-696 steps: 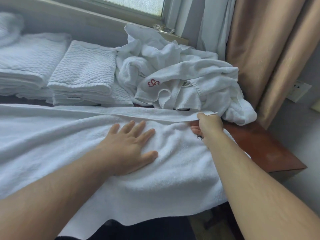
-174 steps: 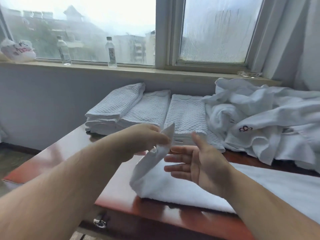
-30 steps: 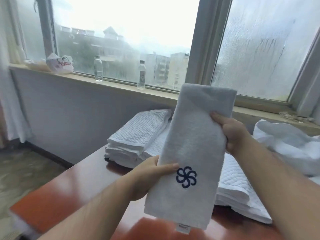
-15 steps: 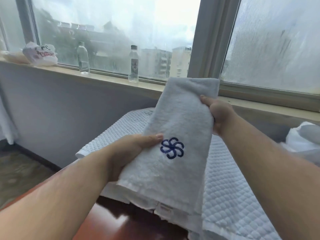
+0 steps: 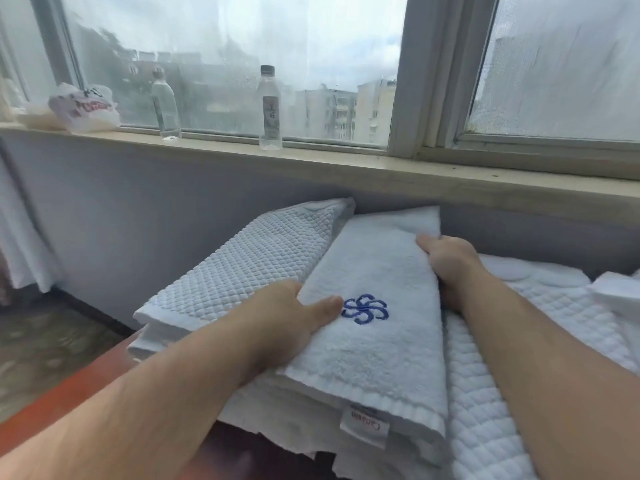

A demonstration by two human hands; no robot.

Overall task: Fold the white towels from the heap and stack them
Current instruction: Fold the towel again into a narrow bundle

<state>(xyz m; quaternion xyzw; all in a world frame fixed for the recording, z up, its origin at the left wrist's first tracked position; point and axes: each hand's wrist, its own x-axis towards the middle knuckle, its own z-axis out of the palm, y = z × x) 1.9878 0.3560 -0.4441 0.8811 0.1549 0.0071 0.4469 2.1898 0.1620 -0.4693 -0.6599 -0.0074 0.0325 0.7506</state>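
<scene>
Gripped the folded towel on both long sides: left hand at the near left edge, thumb flat on top beside the blue flower mark, fingers tucked beneath and hidden; right hand at the far right edge, thumb above, fingers curled under. Held that way, most likely, to keep the layers from sliding apart while settling it. Lay flat on the pile of quilted towels by the wall under the window sill, label end nearest, apparently lined up with its neighbours for a straight stack. Not yet released.
</scene>
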